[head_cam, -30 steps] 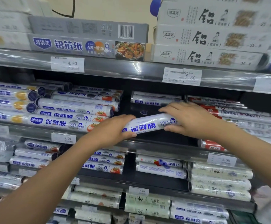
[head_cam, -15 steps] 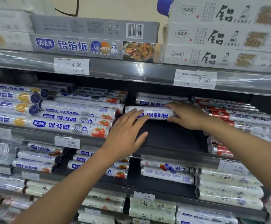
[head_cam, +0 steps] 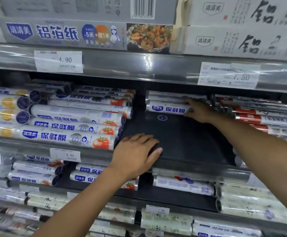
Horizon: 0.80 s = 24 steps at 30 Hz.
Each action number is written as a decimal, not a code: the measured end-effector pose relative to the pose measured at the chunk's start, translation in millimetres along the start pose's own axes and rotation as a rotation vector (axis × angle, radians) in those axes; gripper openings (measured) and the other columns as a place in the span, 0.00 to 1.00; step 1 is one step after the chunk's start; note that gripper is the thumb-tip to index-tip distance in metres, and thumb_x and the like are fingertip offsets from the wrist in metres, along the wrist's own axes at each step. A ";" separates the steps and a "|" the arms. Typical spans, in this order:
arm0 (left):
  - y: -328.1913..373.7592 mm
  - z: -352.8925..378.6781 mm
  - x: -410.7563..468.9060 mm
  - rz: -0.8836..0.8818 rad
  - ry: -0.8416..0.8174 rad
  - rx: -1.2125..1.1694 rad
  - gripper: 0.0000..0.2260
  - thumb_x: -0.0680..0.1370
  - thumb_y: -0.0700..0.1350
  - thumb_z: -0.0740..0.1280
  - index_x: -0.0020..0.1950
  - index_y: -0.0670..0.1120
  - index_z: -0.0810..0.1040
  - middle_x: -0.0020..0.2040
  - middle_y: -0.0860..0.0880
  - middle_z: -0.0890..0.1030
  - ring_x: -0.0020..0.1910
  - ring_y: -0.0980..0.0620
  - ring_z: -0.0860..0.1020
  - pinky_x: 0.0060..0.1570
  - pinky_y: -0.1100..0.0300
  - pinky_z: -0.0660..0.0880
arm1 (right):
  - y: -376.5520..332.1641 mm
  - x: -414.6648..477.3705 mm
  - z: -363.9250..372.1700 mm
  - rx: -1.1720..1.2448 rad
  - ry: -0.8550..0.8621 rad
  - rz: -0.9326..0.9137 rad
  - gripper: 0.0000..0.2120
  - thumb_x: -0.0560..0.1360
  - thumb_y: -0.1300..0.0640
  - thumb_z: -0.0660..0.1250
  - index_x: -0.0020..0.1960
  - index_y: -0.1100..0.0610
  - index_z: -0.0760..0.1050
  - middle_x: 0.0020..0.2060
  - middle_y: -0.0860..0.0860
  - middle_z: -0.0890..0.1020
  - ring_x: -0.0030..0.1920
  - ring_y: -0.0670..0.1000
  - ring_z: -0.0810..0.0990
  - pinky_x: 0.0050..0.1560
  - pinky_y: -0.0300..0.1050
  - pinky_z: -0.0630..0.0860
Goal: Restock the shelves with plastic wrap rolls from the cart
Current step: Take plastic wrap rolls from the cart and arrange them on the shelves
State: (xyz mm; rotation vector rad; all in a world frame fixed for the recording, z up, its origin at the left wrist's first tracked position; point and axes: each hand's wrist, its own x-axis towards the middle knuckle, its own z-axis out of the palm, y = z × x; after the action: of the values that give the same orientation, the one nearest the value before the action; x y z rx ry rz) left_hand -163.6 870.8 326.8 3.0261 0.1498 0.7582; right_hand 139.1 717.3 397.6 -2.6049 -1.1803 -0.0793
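Note:
A white plastic wrap roll (head_cam: 166, 108) with blue lettering lies at the back of the dark middle shelf (head_cam: 190, 142), against other rolls stacked behind it. My right hand (head_cam: 198, 110) reaches deep into the shelf and holds the roll's right end, fingers over its top and thumb in front. My left hand (head_cam: 136, 152) rests palm down on the shelf's front edge, fingers relaxed, holding nothing. The cart is out of view.
Stacked tomato-label rolls (head_cam: 67, 137) fill the shelf's left side and red-label rolls (head_cam: 259, 118) its right. Foil boxes (head_cam: 88, 34) sit on the shelf above, behind price tags (head_cam: 58, 61). Lower shelves hold more rolls (head_cam: 183, 186).
The roll has gone from the shelf's front to its back against the stack. My left hand has let go of it and dropped to the front edge. The camera has moved closer.

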 end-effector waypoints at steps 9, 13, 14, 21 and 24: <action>0.0 2.6 0.2 -0.012 0.037 0.005 0.22 0.84 0.63 0.53 0.66 0.56 0.81 0.67 0.55 0.81 0.66 0.51 0.79 0.59 0.52 0.76 | 2.4 17.1 -4.0 -0.095 0.082 0.009 0.29 0.69 0.47 0.78 0.68 0.48 0.75 0.67 0.52 0.78 0.65 0.55 0.76 0.66 0.50 0.72; 2.0 2.2 1.2 -0.023 0.049 0.022 0.20 0.84 0.62 0.54 0.64 0.56 0.81 0.65 0.57 0.82 0.63 0.52 0.79 0.57 0.53 0.76 | 0.9 14.3 -3.3 -0.117 0.086 -0.002 0.30 0.71 0.47 0.77 0.71 0.47 0.74 0.70 0.51 0.72 0.69 0.57 0.71 0.69 0.50 0.69; 2.7 2.0 1.5 -0.026 0.048 0.023 0.20 0.84 0.62 0.53 0.64 0.57 0.81 0.65 0.57 0.81 0.63 0.52 0.79 0.56 0.54 0.76 | -0.5 13.7 -3.2 -0.133 0.080 -0.003 0.30 0.72 0.47 0.76 0.72 0.47 0.73 0.71 0.51 0.72 0.69 0.57 0.70 0.69 0.52 0.69; 4.8 1.2 1.1 -0.038 0.037 0.026 0.20 0.84 0.61 0.53 0.64 0.56 0.80 0.64 0.58 0.81 0.62 0.53 0.79 0.55 0.52 0.77 | -8.6 8.8 -3.5 -0.188 0.109 -0.005 0.24 0.75 0.47 0.72 0.70 0.48 0.73 0.65 0.52 0.79 0.64 0.57 0.77 0.60 0.50 0.74; 5.1 -0.1 1.4 -0.041 0.021 0.028 0.20 0.84 0.61 0.52 0.64 0.57 0.80 0.64 0.58 0.81 0.62 0.53 0.79 0.53 0.52 0.77 | -11.6 7.7 -2.1 -0.160 0.128 -0.009 0.24 0.76 0.48 0.71 0.70 0.45 0.73 0.63 0.52 0.81 0.61 0.58 0.79 0.58 0.48 0.75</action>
State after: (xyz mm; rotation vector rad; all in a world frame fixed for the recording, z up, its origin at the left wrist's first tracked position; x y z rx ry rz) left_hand -162.0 865.8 327.8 3.0317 0.2246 0.7916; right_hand 135.7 729.7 403.6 -2.6841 -1.1850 -0.3511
